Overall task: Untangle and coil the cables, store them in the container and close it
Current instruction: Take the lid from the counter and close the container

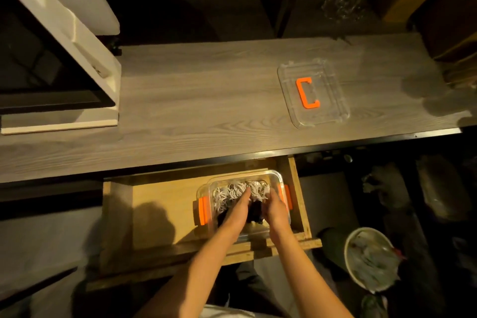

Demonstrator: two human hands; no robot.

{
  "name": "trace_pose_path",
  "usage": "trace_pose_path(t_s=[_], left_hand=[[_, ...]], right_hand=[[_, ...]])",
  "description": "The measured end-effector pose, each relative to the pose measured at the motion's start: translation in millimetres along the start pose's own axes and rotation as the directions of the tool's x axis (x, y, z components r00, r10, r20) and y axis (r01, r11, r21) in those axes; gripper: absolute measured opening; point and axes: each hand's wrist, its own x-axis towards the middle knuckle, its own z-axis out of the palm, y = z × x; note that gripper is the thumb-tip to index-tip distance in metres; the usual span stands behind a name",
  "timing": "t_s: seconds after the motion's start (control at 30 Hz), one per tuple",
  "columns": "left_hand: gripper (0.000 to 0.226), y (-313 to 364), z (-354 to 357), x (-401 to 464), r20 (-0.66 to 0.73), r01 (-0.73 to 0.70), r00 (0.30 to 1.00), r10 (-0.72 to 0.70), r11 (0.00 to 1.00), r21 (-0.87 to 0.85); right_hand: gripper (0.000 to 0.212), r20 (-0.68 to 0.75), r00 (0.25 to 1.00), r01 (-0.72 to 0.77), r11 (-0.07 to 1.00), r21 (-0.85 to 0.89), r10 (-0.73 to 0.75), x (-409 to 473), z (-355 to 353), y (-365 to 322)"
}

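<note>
Dim room, warm light. Grey wood-grain desk (206,100) runs across my view, with dark shelving behind it. A white-framed black panel (51,59) leans at the desk's left end. On the desk's right part lies the clear container lid (313,93), flat, with its orange handle (307,93) facing up; it sits well apart from the container.

Below the desk's front edge a wooden drawer (154,214) is pulled open. The clear container (273,175) sits in the drawer's right half, with an orange latch on its left side and another on its right. Inside it I see white cables (232,192) bunched toward the far end and dark cables (255,210) nearer me.

Both my hands are down in the container. Left hand (238,209): fingers stretched forward, tips resting on the white cables, grip relaxed and holding nothing that I can see. Right hand (275,208): fingers bent down into the cables just beside the left hand; I cannot tell whether that grip has hold of anything.

On the floor to the right stands a round white bucket (369,258) with crumpled material in it.
</note>
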Motion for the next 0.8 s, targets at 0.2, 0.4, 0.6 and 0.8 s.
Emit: trace_pose_path(t_s=[0.2,0.4,0.6,0.8], left_hand=[[0.05,48.7,11.3,-7.5,-0.101,-0.241,0.967,0.233,0.968,-0.068],[0.043,126.5,51.2,-3.6,-0.091,-0.394,0.918,0.385,0.91,-0.128],[0.063,164.3,89.4,32.9,-0.145,-0.454,0.887,0.439,0.887,-0.089],[0.066,168.0,111.3,110.9,-0.16,-0.397,0.907,0.39,0.918,-0.014]], right_hand=[[0.034,-0.081,0.974,0.215,0.976,0.029,-0.212,3.2,-17.0,-38.1],[0.021,-0.195,0.919,0.378,0.904,0.201,-0.342,17.9,-52.1,-115.6],[0.044,-0.226,0.844,0.496,0.868,-0.017,-0.487,59.5,-89.2,-154.4],[0.075,-0.2,0.81,0.49,0.824,-0.286,-0.551,115.1,-120.3,-171.9]])
